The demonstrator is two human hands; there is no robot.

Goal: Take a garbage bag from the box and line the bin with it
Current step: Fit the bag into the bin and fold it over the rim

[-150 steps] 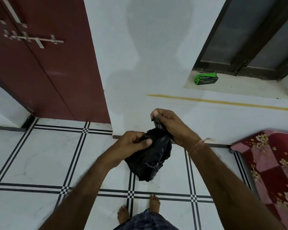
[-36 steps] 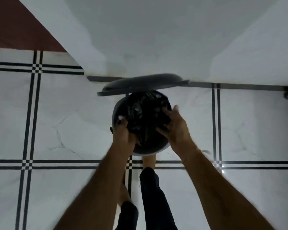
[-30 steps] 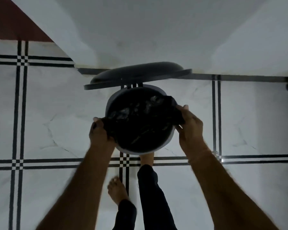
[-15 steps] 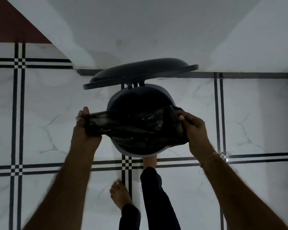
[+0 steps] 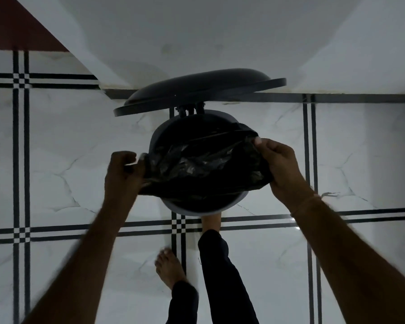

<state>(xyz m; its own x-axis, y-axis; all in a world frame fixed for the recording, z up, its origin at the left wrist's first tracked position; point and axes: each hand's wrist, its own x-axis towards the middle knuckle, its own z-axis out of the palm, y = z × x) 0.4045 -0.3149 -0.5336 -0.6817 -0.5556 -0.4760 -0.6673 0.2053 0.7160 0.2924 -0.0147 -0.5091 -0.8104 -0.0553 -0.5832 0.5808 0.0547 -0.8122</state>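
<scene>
A round grey pedal bin [image 5: 211,208] stands on the tiled floor below me, its dark lid [image 5: 197,90] tilted up at the back. A black garbage bag [image 5: 201,164] is stretched across the bin's mouth. My left hand [image 5: 124,170] grips the bag's edge just outside the bin's left rim. At the right rim my right hand [image 5: 282,164] pinches the other edge, where the plastic lies over the rim. The bag's far edge runs across the opening. The box is out of view.
A white wall [image 5: 197,38] rises right behind the bin, with a dark red door [image 5: 17,29] at the upper left. One of my feet [image 5: 211,222] is at the bin's front base and the other bare foot [image 5: 168,267] is on the floor beside it.
Five seconds ago I held the bunched bag standing up. Since then both hands lowered it into the bin and pulled its mouth apart. In the last half second the right edge went over the rim.
</scene>
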